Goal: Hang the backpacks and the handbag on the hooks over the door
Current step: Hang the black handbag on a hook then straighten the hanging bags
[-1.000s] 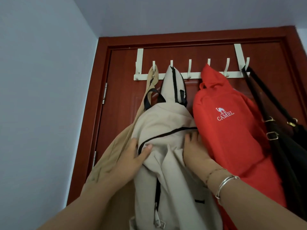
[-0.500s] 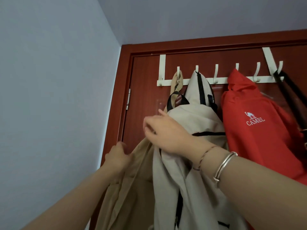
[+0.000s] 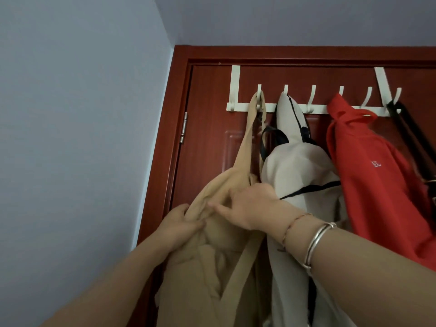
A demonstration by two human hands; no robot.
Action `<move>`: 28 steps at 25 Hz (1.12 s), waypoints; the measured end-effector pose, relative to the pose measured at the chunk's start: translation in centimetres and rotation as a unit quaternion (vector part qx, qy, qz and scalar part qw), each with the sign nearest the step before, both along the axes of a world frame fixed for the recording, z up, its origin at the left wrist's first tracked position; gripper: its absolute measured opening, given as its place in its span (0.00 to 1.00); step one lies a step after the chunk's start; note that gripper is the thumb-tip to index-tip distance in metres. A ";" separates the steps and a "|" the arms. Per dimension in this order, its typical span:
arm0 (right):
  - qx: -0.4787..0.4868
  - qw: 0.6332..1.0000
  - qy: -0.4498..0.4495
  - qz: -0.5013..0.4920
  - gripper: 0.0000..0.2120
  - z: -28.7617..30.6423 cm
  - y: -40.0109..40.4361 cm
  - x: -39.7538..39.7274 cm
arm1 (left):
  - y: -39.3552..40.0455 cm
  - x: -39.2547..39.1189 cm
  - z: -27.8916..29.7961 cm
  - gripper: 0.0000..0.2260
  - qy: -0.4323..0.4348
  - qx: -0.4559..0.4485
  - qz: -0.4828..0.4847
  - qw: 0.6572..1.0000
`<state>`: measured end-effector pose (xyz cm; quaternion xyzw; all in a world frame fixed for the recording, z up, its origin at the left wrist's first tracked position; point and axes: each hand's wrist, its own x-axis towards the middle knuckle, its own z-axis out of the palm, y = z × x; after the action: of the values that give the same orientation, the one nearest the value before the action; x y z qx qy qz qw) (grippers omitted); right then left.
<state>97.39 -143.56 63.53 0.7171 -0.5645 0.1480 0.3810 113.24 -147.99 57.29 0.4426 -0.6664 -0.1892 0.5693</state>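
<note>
Both hands (image 3: 247,206) on tan backpack (image 3: 212,256) — hooked

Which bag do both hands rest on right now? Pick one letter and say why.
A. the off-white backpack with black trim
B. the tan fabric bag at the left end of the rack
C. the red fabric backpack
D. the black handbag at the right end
B: the left hand and the right hand both press on the tan fabric bag, which hangs by its strap from the white over-door hook rack.

Soft even indoor light, faint shadows, wide-angle edge distortion
</note>
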 end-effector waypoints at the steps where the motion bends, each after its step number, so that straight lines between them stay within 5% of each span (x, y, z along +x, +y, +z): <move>1: 0.039 0.996 -0.077 0.021 0.44 0.2 0.2 0.1 | 1.3 0.1 0.4 0.10 0.020 -0.003 -0.023 1.000; 5: 0.185 0.901 -0.347 0.185 0.50 0.9 1.7 1.6 | 7.4 0.4 2.0 0.12 0.031 -0.026 -0.112 0.993; 9: 0.319 0.644 -0.545 0.432 0.23 0.9 4.5 2.2 | 12.6 -1.0 3.5 0.10 -0.065 -0.006 -0.202 0.977; 11: 0.321 0.562 -0.581 0.492 0.12 0.6 4.7 1.0 | 13.8 -1.1 4.1 0.15 -0.047 -0.018 -0.205 0.978; 14: 0.258 0.484 -0.678 0.489 0.13 -0.5 2.4 -1.3 | 12.5 0.8 4.3 0.09 0.098 -0.158 -0.043 0.982; 16: 0.237 0.460 -0.717 0.466 0.14 -1.6 1.3 -2.0 | 10.9 2.0 3.4 0.15 0.056 -0.219 0.132 0.965; 18: 0.248 0.496 -0.716 0.424 0.16 -2.9 0.5 -1.6 | 8.9 2.2 1.6 0.27 -0.082 -0.208 0.244 0.944; 21: 0.187 0.729 -0.548 0.364 0.24 -3.7 -0.8 -0.4 | 6.3 1.2 -0.8 0.27 -0.205 -0.214 0.196 0.935; 23: 0.102 0.840 -0.413 0.335 0.19 -3.9 -1.4 -0.9 | 5.6 -0.6 -2.5 0.27 -0.160 -0.179 0.064 0.969; 25: 0.097 0.891 -0.321 0.307 0.20 -3.8 -0.9 -2.6 | 4.9 -2.9 -4.3 0.30 -0.105 -0.117 -0.043 0.987; 28: 0.132 0.972 -0.089 0.173 0.25 -3.3 -0.4 -5.0 | 3.0 -4.7 -6.0 0.41 -0.157 -0.091 0.022 0.983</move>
<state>92.39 -143.92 60.26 0.8319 -0.4781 0.1987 0.1996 108.58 -144.94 51.26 0.4278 -0.7523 -0.0436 0.4991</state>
